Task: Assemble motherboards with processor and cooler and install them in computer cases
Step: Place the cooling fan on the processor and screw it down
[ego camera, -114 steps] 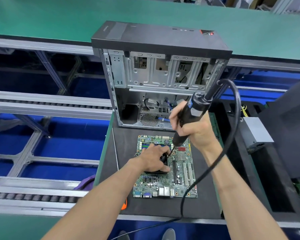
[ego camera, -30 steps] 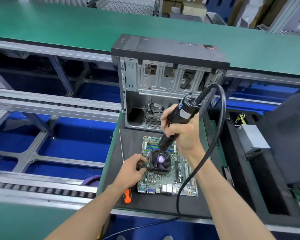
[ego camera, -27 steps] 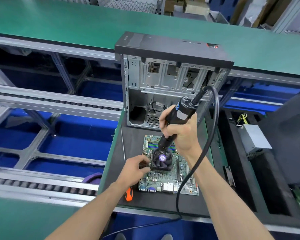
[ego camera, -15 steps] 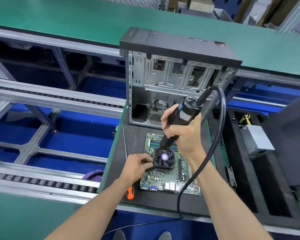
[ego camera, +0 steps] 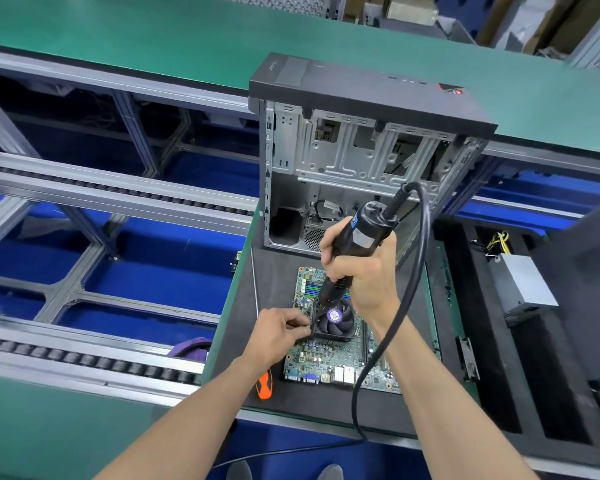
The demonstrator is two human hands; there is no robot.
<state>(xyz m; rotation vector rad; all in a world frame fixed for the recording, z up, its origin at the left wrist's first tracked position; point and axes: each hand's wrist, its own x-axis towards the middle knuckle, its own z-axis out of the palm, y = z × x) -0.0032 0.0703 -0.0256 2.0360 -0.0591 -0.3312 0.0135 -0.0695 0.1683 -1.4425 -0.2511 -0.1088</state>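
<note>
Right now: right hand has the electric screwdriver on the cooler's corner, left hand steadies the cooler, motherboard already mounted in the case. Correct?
Not quite. The head view shows the motherboard flat on the black mat in front of the open case, not mounted. The rest holds: right hand grips the electric screwdriver at the cooler corner, left hand beside it.

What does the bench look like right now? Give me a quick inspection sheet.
Surface: black mat.
Job's things: motherboard flat on mat, cooler on it; open computer case behind.
Clutter: orange-handled screwdriver at mat's near edge.
Hands: left hand pinches at cooler's left edge; right hand grips electric screwdriver, tip at cooler corner.
Cables: screwdriver cord loops across the board.
Surroundings: green conveyor, power supply at right.
</note>
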